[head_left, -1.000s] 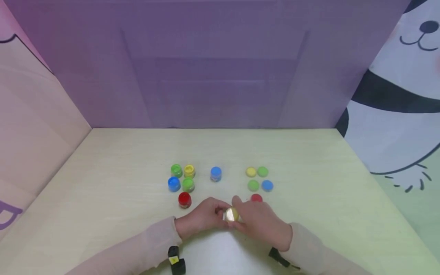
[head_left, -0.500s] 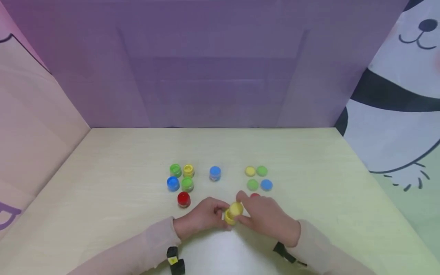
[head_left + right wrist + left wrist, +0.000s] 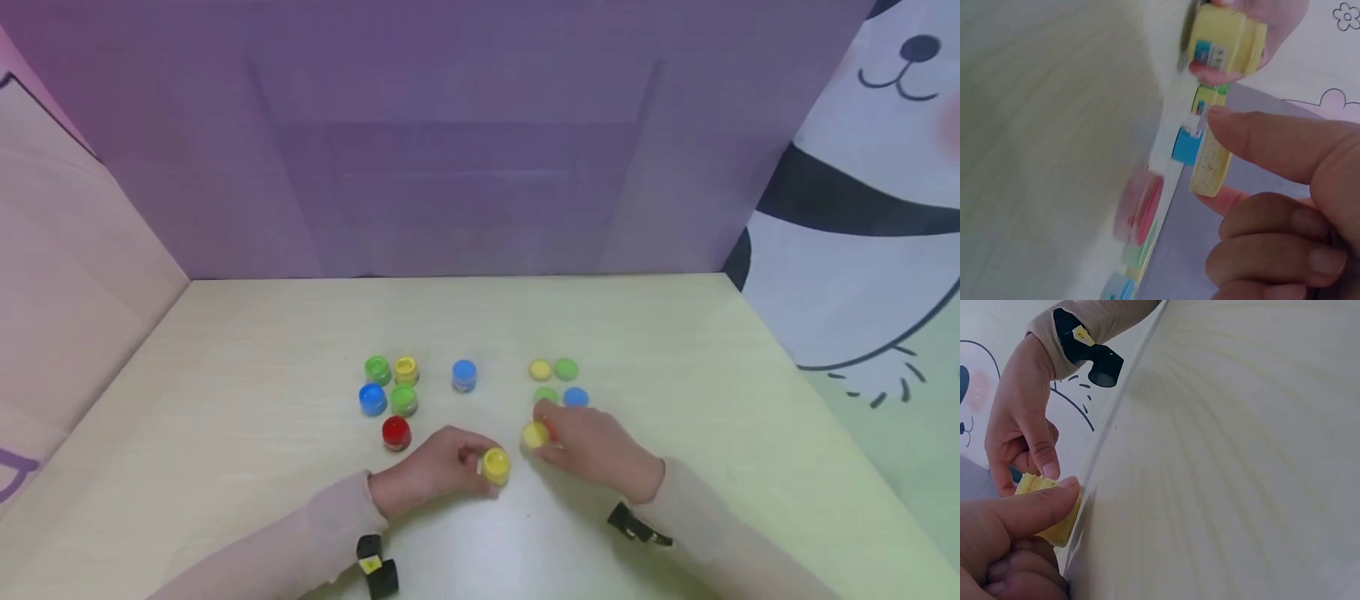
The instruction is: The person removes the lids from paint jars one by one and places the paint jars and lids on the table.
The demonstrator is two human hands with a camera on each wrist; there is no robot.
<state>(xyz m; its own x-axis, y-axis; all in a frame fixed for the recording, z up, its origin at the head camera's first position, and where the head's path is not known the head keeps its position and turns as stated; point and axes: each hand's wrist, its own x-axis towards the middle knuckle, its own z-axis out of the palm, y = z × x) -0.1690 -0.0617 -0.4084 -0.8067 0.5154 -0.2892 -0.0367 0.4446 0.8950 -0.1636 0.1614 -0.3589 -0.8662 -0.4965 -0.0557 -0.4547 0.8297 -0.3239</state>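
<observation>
A small yellow jar (image 3: 496, 467), its top uncovered, is held upright between the thumb and fingers of my left hand (image 3: 438, 471). In the right wrist view the yellow jar (image 3: 1222, 40) shows a blue and white label. My right hand (image 3: 600, 450) pinches a round yellow lid (image 3: 535, 435) by its edge, apart from the jar and to its right. The lid (image 3: 1212, 162) hangs above the table in the right wrist view. A red lid (image 3: 1139, 207) lies close by, mostly hidden under my right hand in the head view.
At left stand a red jar (image 3: 396, 433), a blue jar (image 3: 372, 399) and several green and yellow ones. A blue-topped jar (image 3: 464, 376) stands alone in the middle. Loose lids lie at right: yellow (image 3: 540, 370), green (image 3: 566, 369), blue (image 3: 576, 397) and another green (image 3: 546, 395).
My right hand has lifted the yellow lid off the yellow jar and carried it right, towards the loose lids. My left hand keeps its hold on the jar in nearly the same place.
</observation>
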